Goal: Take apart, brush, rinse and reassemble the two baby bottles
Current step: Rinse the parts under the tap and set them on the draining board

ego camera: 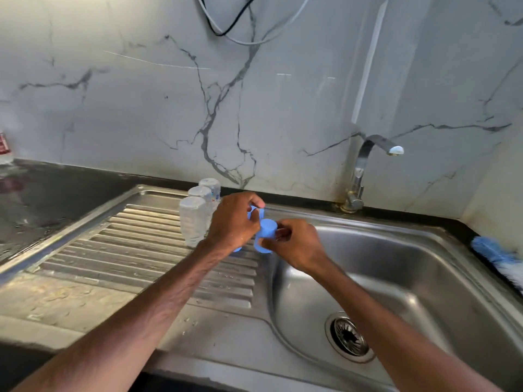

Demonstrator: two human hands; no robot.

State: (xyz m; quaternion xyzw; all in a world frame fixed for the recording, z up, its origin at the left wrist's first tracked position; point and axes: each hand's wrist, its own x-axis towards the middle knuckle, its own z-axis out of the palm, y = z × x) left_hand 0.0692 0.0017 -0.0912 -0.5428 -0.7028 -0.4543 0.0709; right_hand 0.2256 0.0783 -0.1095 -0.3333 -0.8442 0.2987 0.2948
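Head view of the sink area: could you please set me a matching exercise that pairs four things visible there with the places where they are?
Things:
1. clear bottles
2. bottle brush
3. blue parts
4. tap

Places:
A. mounted at the back of the sink
B. held in the left hand and right hand
C. lying at the sink's right edge
D. standing on the drainboard

Pairs: 1-D, 2-C, 3-B, 4-A

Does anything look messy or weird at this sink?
Nothing is broken. Loose cables dangle down the wall above the sink, which looks odd near water. The dark counter on the left is wet with puddles. The clear bottles stand upside down on the drainboard, likely just to drain.
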